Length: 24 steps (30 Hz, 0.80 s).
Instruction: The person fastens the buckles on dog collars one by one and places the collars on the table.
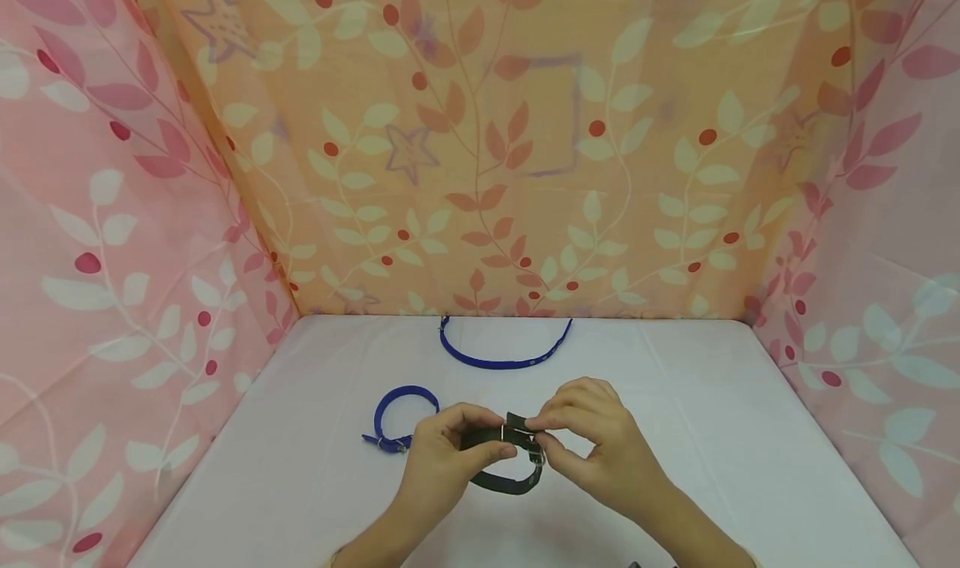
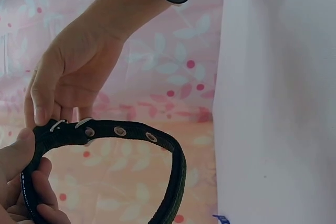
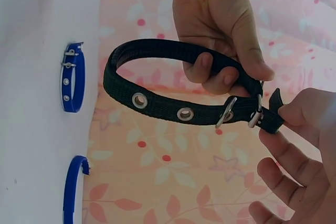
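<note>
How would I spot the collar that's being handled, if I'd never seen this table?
Start at the white table walled in by leaf-print cloth, then look to its near edge, where the left hand and the right hand meet. Between them is the black collar, looped, with metal eyelets; the buckled blue collar and open blue collar lie untouched.

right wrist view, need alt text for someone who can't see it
Two hands hold a black collar in a loop: the left hand grips the strap near its metal buckle, the right hand pinches the strap tip. Two blue collars lie on the white table behind.
</note>
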{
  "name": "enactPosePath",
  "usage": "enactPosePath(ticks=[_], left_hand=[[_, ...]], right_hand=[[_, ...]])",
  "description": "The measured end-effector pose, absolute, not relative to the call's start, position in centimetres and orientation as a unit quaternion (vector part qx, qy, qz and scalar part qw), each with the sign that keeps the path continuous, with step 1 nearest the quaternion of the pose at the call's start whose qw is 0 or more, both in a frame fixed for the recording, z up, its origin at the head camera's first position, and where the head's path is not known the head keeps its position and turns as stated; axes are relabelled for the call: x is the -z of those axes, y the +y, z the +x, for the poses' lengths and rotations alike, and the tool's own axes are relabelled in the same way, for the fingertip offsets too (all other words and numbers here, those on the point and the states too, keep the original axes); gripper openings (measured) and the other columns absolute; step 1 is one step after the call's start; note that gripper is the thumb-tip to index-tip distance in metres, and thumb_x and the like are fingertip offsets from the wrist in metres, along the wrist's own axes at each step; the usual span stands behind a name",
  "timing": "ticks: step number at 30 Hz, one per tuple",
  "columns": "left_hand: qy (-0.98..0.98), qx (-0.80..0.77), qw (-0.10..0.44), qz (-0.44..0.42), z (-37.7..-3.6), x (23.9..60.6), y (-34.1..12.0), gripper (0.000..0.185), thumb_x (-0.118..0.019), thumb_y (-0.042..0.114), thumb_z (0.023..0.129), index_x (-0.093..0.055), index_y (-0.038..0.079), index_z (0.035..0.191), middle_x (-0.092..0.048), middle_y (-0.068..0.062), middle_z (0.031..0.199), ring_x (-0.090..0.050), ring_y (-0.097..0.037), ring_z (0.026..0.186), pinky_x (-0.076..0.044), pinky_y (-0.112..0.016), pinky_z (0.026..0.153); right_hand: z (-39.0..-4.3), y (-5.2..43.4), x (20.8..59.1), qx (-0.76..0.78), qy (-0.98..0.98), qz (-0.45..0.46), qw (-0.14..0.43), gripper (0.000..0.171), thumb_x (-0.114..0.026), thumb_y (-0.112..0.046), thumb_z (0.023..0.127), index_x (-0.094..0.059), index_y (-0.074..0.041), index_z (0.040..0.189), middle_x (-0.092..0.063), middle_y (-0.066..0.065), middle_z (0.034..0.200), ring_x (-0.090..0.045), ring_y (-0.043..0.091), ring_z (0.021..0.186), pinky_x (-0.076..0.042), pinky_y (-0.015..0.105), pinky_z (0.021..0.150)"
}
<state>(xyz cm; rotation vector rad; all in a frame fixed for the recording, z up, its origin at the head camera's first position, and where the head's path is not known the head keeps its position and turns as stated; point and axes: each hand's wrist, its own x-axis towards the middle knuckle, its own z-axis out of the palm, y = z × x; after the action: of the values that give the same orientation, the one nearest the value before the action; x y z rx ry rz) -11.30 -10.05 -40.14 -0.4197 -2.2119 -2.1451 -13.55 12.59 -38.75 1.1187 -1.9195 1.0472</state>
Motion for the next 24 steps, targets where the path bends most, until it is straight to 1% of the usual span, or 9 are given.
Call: enactPosePath(ticks=[5, 11, 16, 21, 24], left_hand=[[-0.712, 0.690, 0.017, -0.129, -11.15, 40.00, -9.99, 0.028, -0.091, 0.013, 0.075, -0.075, 0.009, 0.098, -0.076, -0.009, 0.096, -0.074, -0.023, 0.087, -0.063, -0.033, 0.079], [-0.715, 0.686, 0.017, -0.133, -11.04, 39.99, -9.94, 0.028, -0.092, 0.015, 0.075, -0.076, 0.010, 0.098, -0.076, -0.009, 0.094, -0.074, -0.022, 0.084, -0.063, -0.031, 0.078], [-0.716, 0.682, 0.014, -0.150, -11.01, 40.09, -9.99, 0.028, -0.091, 0.016, 0.076, -0.075, 0.009, 0.098, -0.076, -0.009, 0.095, -0.073, -0.021, 0.083, -0.063, -0.031, 0.076], [-0.724, 0.668, 0.008, -0.174, -11.08, 40.18, -10.08, 0.027, -0.089, 0.015, 0.079, -0.073, 0.010, 0.100, -0.075, -0.009, 0.096, -0.072, -0.018, 0.083, -0.062, -0.029, 0.076], [-0.730, 0.655, 0.002, -0.196, -11.20, 40.12, -10.19, 0.025, -0.086, 0.015, 0.082, -0.072, 0.011, 0.103, -0.075, -0.009, 0.097, -0.071, -0.015, 0.084, -0.061, -0.027, 0.076]], right_hand=[[-13.56, 12.64, 38.73, -0.392, -0.737, 0.435, 0.339, 0.037, -0.080, 0.002, 0.069, -0.078, -0.024, 0.095, -0.068, -0.012, 0.091, -0.060, 0.011, 0.094, -0.039, 0.031, 0.096], [-13.49, 12.62, 38.75, -0.370, -0.741, 0.443, 0.343, 0.037, -0.079, 0.001, 0.066, -0.077, -0.025, 0.092, -0.065, -0.015, 0.090, -0.059, 0.010, 0.094, -0.040, 0.032, 0.094], [-13.43, 12.71, 38.73, -0.350, -0.745, 0.456, 0.337, 0.035, -0.081, -0.002, 0.068, -0.077, -0.026, 0.092, -0.063, -0.017, 0.091, -0.058, 0.011, 0.096, -0.039, 0.034, 0.095], [-13.42, 12.80, 38.72, -0.334, -0.751, 0.461, 0.336, 0.033, -0.082, -0.004, 0.070, -0.078, -0.027, 0.094, -0.063, -0.016, 0.093, -0.058, 0.010, 0.097, -0.039, 0.033, 0.096], [-13.40, 12.86, 38.69, -0.332, -0.752, 0.463, 0.332, 0.032, -0.083, -0.006, 0.073, -0.078, -0.026, 0.098, -0.064, -0.015, 0.096, -0.058, 0.010, 0.098, -0.039, 0.032, 0.096]])
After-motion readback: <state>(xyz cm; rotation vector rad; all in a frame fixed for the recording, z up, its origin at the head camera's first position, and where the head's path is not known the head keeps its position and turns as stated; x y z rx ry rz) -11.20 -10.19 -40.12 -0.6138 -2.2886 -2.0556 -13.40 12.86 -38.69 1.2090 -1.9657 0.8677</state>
